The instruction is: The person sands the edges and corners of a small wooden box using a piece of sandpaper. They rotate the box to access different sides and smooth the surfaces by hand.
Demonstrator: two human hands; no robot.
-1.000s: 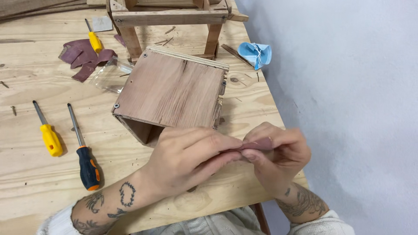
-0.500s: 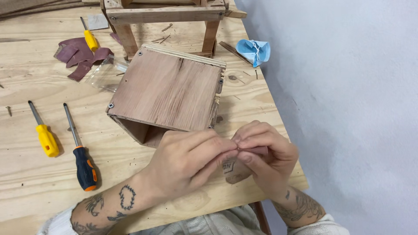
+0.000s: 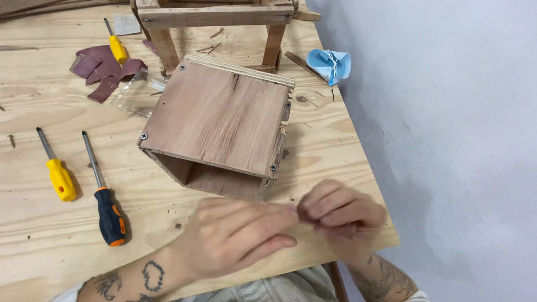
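Note:
My left hand [image 3: 235,237] and my right hand [image 3: 341,215] meet fingertip to fingertip just above the near edge of the plywood table [image 3: 45,235]. Together they pinch a small piece of reddish sandpaper, which the fingers almost wholly hide. Just beyond the hands lies a wooden box [image 3: 218,120], screwed at its corners, with its open side facing me. Neither hand touches the box.
A yellow screwdriver [image 3: 56,170] and a black-and-orange screwdriver [image 3: 106,207] lie at the left. Farther back are sandpaper scraps [image 3: 100,70], a small yellow screwdriver [image 3: 116,46], a clear plastic bag [image 3: 137,92], a wooden frame [image 3: 215,17] and a blue face mask [image 3: 330,62]. The table ends at the right.
Both hands have come down towards the near edge, away from the box's open front. The sandpiece that showed between the fingers is now hidden in them.

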